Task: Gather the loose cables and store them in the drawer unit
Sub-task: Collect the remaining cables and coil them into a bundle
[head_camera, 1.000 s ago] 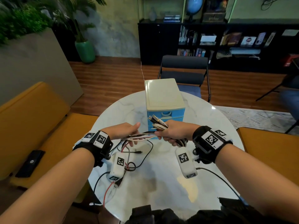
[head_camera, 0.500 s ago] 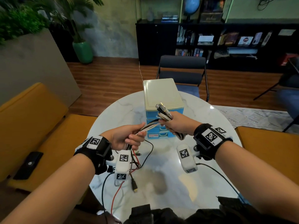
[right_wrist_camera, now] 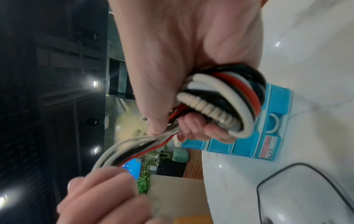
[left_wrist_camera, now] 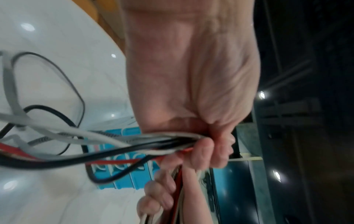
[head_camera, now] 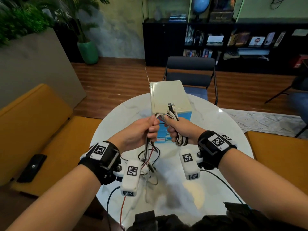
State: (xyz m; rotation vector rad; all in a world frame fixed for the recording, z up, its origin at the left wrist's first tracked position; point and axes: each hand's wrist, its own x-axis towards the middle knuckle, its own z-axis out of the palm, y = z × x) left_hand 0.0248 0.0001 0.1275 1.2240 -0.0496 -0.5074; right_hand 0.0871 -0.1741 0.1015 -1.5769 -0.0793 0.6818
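Both fists clench round cables (head_camera: 173, 114): right hand (head_camera: 179, 129) holds braided, smooth coils; left hand (head_camera: 141, 130) grips blurred dangling strands.

Left hand (head_camera: 141, 130) has risen from low over the surface (head_camera: 208, 130) and closed up beside the right hand (head_camera: 180, 129). The cables (head_camera: 173, 114) between them, previously a long horizontal span, now form a short loop. Trailing ends (head_camera: 148, 157) hang lifted.
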